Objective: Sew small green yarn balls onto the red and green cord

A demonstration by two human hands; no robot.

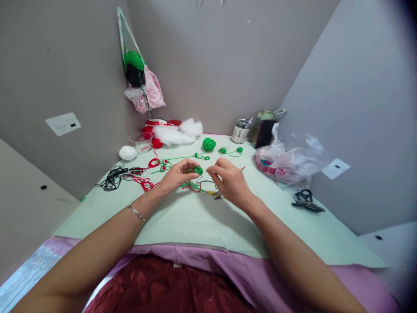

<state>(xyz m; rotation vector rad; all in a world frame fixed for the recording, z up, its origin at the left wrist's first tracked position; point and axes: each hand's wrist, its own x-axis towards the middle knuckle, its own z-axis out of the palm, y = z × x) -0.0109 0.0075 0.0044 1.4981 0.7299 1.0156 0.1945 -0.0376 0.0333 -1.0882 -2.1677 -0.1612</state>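
Observation:
Between the thumb and fingers of my left hand is a small green yarn piece. My right hand is raised just to its right, thumb and fingertips pinched together; whatever they hold is too small to make out. Below the hands lie green and red yarn strands and a dark strand. Scissors lie partly hidden beneath my right hand. A green yarn ball rests behind both hands, and two tiny green balls lie to its right.
Black yarn and red yarn lie tangled at left. White stuffing, a clear plastic cup and a white ball stand behind. At right are a pen jar, a plastic bag and a black hair claw.

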